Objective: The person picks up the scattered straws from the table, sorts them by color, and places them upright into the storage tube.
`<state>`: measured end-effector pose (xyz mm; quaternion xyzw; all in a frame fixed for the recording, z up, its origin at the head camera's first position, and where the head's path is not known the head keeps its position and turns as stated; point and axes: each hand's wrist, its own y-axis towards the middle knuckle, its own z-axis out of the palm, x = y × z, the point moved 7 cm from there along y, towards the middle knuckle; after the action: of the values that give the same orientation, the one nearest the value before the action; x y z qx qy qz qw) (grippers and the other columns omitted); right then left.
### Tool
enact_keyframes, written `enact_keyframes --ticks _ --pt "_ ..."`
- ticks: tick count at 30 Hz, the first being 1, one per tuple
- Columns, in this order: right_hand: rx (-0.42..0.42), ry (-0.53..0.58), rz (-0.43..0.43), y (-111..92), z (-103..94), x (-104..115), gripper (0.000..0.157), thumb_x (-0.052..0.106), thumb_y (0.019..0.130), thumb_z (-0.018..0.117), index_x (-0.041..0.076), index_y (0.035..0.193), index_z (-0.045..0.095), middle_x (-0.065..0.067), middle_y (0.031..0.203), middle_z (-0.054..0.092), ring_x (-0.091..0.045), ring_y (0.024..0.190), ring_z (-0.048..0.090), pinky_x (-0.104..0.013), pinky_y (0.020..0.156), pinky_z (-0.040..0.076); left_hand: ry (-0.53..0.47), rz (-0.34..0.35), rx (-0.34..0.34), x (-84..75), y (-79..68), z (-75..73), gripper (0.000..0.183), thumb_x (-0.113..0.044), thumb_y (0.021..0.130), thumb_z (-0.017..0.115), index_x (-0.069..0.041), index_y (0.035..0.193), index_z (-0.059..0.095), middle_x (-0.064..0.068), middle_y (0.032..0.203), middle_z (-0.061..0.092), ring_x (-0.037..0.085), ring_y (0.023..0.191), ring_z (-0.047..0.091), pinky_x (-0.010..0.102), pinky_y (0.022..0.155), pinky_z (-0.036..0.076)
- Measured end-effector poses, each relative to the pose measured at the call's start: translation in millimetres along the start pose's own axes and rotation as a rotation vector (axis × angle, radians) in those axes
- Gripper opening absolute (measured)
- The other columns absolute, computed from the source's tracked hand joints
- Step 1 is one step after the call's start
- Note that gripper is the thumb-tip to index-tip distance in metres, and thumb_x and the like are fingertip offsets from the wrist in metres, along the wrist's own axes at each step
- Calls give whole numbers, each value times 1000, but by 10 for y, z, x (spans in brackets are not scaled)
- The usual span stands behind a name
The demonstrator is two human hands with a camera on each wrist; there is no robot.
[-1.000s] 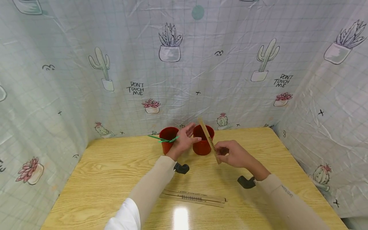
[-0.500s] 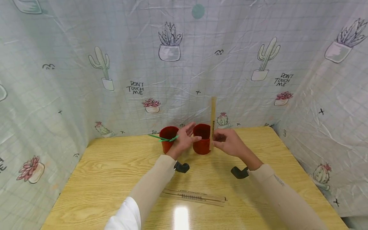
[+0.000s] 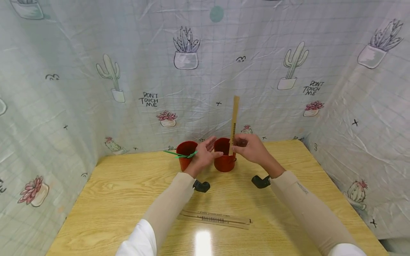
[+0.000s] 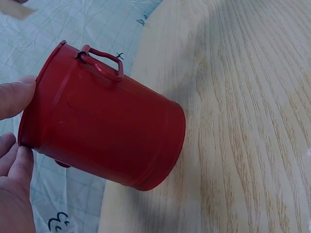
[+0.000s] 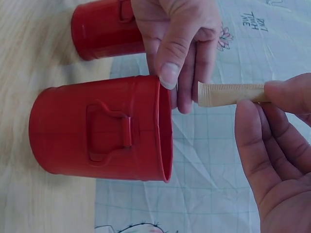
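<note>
My right hand point(image 3: 251, 147) pinches a long, narrow brown paper packet point(image 3: 234, 117) with printed lettering, holding it nearly upright. In the right wrist view the packet's crimped end point(image 5: 209, 94) points toward the mouth of a red metal bucket point(image 5: 63, 131) with side handles, just outside its rim. My left hand point(image 3: 205, 154) has its fingers extended beside that bucket, the thumb point(image 4: 17, 97) touching the rim. A second red bucket point(image 3: 184, 164) stands to the left, partly behind my left hand, with a green leafy stem point(image 3: 185, 156) across its front rim.
Several more printed paper packets point(image 3: 217, 219) lie on the wooden table point(image 3: 128, 199) near its front. A cactus-print cloth point(image 3: 205, 81) hangs close behind the buckets and along both sides. Black camera mounts point(image 3: 201, 186) stick out from both wrists.
My right hand has moved left and up, swinging the packet from a slant to nearly upright and bringing its lower end to the right bucket's mouth. The left hand stays at the rim.
</note>
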<state>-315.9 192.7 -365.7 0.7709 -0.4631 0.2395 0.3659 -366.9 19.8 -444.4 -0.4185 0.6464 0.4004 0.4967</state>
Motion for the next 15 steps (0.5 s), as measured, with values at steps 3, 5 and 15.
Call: enact_keyframes --ticks 3,5,15 --pt "-8 5 5 66 -2 7 4 9 96 72 8 92 72 -8 84 71 -21 78 63 -34 75 56 0 1 -7 -2 -3 -8 77 -4 92 77 -3 160 40 12 165 44 30 153 43 44 125 38" --pt "-11 5 11 106 0 -1 3 9 96 72 7 95 73 -9 85 71 -21 78 64 -35 74 56 4 3 -9 -6 -4 -11 78 -5 92 77 -2 159 40 13 165 45 30 153 43 44 125 38" --pt "-28 -33 19 181 94 -143 4 5 95 71 2 95 74 -11 85 73 -22 76 64 -33 70 55 4 11 0 -2 -5 4 78 -4 91 78 -2 160 40 14 165 44 31 153 43 43 125 38"
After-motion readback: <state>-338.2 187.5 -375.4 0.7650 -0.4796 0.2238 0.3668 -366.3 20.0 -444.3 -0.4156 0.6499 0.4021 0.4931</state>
